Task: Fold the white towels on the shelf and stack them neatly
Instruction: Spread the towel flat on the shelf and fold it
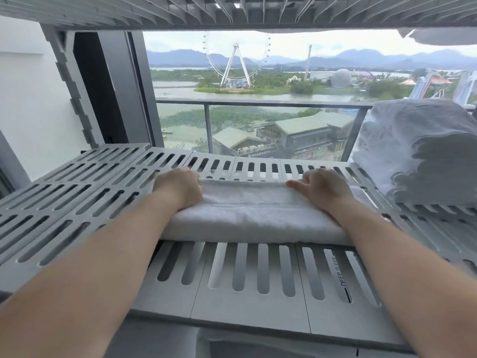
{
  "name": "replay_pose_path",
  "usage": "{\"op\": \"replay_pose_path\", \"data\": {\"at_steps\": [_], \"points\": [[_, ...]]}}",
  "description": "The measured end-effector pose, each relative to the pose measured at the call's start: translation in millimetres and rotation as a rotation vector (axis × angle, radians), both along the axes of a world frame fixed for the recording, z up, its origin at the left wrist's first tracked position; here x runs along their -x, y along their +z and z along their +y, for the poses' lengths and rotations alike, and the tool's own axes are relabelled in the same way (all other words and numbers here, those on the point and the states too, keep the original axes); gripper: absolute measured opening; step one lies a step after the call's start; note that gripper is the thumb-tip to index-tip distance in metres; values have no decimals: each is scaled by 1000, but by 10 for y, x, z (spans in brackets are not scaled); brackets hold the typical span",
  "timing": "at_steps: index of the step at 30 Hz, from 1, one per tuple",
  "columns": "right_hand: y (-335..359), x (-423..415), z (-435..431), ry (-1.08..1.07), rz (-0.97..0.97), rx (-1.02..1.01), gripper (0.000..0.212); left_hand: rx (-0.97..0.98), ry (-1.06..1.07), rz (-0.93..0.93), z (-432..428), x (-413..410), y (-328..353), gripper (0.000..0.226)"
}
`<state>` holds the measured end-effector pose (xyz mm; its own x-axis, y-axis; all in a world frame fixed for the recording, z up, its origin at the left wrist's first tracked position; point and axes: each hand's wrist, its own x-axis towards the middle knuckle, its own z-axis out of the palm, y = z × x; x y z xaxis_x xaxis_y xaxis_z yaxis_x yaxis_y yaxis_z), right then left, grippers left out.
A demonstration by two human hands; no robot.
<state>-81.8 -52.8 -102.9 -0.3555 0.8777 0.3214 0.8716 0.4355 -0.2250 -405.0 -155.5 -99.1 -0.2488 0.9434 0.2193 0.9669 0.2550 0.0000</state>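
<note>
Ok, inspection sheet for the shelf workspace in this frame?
Surface: grey slatted shelf.
Job's things: folded white towel lies flat mid-shelf; loose towel pile at the right end.
Clutter: nothing seen.
Grippers: left hand rests on the folded towel's left end, fingers hidden; right hand presses flat on its right end.
Cables: nothing seen.
Surroundings: upper shelf overhead; window with balcony railing behind.

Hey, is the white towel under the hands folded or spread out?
Folded. The white towel lies as a thick, narrow band on the slatted shelf, left hand and right hand resting on its ends.
</note>
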Motion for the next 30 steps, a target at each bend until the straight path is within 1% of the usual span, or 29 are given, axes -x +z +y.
{"op": "replay_pose_path", "data": {"at_steps": [2, 5, 7, 8, 10, 11, 13, 15, 16, 18, 19, 20, 21, 22, 23, 25, 28, 30], "points": [[-78, 21, 10, -13, -13, 46, 54, -21, 3, 58, 22, -6, -88, 18], [-43, 38, -24, -31, 61, 37, 39, -28, 14, 97, 36, -2, -79, 15], [23, 128, -113, 4, 81, -34, 43, -36, 22, 108, 39, 2, -68, 16], [51, 211, -185, 51, 98, -80, 43, -38, 30, 111, 37, -2, -60, 17], [86, 422, -363, 198, 124, -161, 32, -31, 41, 96, 33, -23, -30, 19], [72, 536, -451, 275, 114, -180, 26, -32, 44, 79, 29, -35, -17, 19], [10, 733, -598, 378, 81, -189, 23, -68, 38, 71, 10, -75, 2, 24], [-71, 851, -638, 402, 47, -148, 27, -154, -30, 124, -28, -155, 6, 35], [-110, 879, -624, 397, 26, -93, 30, -215, -81, 150, -45, -213, 5, 40], [-166, 902, -565, 388, -38, 27, 38, -306, -185, 127, -78, -370, 9, 35], [-181, 906, -526, 386, -71, 60, 41, -294, -222, 55, -91, -446, 17, 29], [-194, 908, -488, 381, -92, 79, 43, -215, -237, -48, -106, -510, 13, 26], [-200, 914, -456, 372, -103, 97, 44, -80, -225, -146, -122, -561, -11, 31], [-205, 927, -428, 362, -110, 125, 44, 64, -190, -201, -144, -591, -63, 42], [-207, 946, -402, 350, -116, 163, 45, 163, -151, -202, -166, -599, -121, 54], [-209, 960, -355, 322, -148, 229, 48, 223, -76, -165, -187, -580, -207, 66], [-186, 768, -289, 226, -181, 263, 55, 257, 25, -169, -169, -576, -210, 71], [-179, 497, -291, 115, -137, 261, 56, 284, 53, -166, -153, -604, -182, 72]]}}
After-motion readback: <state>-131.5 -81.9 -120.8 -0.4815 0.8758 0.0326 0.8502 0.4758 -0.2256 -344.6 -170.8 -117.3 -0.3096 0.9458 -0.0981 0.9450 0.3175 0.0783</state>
